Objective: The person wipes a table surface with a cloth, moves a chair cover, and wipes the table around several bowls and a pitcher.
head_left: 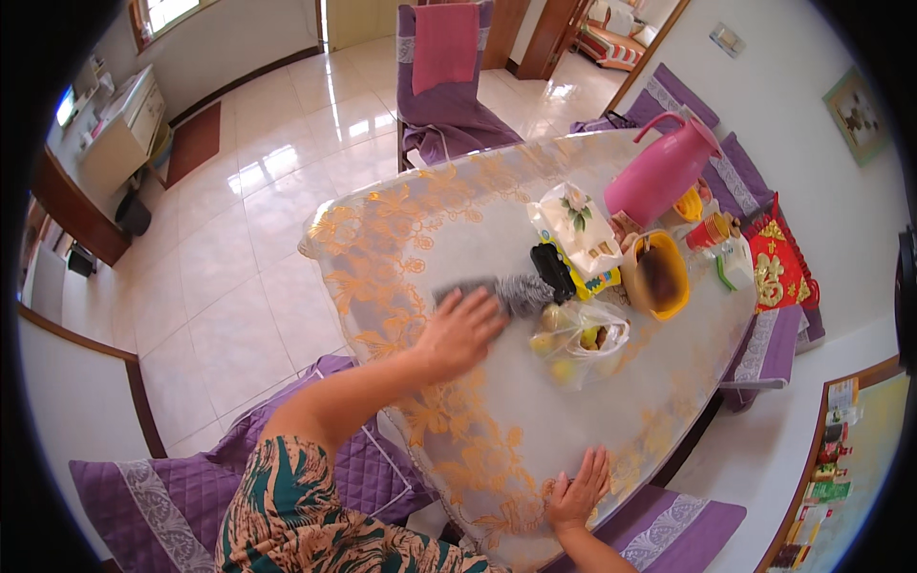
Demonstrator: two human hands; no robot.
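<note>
Head view: left hand point(465, 332) lies over a grey cloth point(523, 296) near the middle of the counter point(535, 411), fingers stretched across it and a bit blurred; from my end I cannot tell whether that grip pinches the cloth or only presses on it. Right hand point(578, 489) rests palm-down near the close edge, grip released, nothing in it.

Progress, my read: cloth work is under way, not finished, since the cloth is out on the surface with the hand on it. Which parts it has covered, I can't tell; no obvious wet or cleaned track shows.

What looks left: the spots under the clutter, out of the cloth's reach as things stand. Just right of the cloth I have a black item point(552, 271), kind unclear, and a clear plastic bag point(573, 371) with fruit inside. Beyond them sit a white floral pack point(576, 224), a yellow bowl point(671, 307) with dark contents and a pink jug point(659, 174). Patterned border nearer me is mostly bare.
</note>
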